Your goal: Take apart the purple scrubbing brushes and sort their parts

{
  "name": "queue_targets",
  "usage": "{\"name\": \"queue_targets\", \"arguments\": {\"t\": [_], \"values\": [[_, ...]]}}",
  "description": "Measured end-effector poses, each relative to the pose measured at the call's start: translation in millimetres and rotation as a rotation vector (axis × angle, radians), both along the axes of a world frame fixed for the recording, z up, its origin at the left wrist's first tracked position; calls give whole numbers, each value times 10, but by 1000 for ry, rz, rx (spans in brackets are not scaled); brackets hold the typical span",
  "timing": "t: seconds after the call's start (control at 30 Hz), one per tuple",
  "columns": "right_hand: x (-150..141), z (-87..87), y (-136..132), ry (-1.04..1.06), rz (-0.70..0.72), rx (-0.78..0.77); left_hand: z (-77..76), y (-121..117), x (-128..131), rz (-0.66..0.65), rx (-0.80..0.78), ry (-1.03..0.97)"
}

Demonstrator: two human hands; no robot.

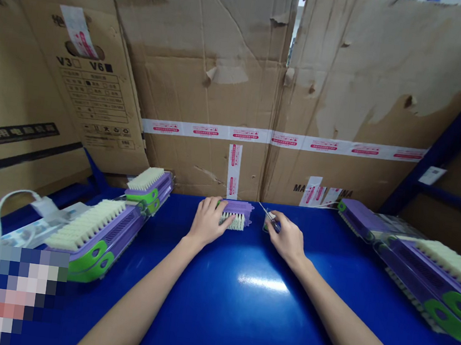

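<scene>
My left hand (206, 221) is closed around the left end of a purple scrubbing brush (243, 207). The brush lies on the blue table, and its cream bristles (236, 222) face me. To the right of it, my right hand (287, 236) grips a thin metal tool (265, 211) with a narrow shaft. That shaft points up and left toward the brush's right end, with a gap between them. Its handle is mostly hidden by my fingers, so I cannot tell its exact kind. Beside my right fingers is a small clear and greenish piece (267, 222), partly covered.
Stacks of purple and green brushes stand at left (99, 235) and right (423, 274) on the blue table (213, 316). A white power strip (39, 227) with a plugged-in cable lies at far left. Cardboard sheets (208, 80) wall off the back; a blue post (440, 142) rises at right.
</scene>
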State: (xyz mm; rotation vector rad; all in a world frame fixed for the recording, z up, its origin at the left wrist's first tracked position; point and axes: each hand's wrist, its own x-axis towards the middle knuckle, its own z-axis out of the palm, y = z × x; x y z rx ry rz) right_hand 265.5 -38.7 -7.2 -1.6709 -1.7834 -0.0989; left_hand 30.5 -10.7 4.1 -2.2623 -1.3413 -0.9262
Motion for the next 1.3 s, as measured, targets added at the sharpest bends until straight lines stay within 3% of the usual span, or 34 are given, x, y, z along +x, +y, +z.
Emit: {"name": "queue_targets", "arguments": {"t": [0.17,0.5,0.7,0.87,1.07,1.3], "values": [[-8,12,-15,-139,46,-11,-14,8,-38,-52,-24,-26],[265,96,50,-171,-227,-142,-151,88,-65,-42,-166,-127],[375,134,47,-106,-329,-91,-158,84,-11,-79,-235,-315],[241,138,3,-121,-254,-39,-177,122,14,-75,-328,-548],[123,56,1,-178,-141,7,-197,133,54,-100,-404,-665],[40,106,-55,-78,-3,64,-127,214,196,-242,-536,-846]]}}
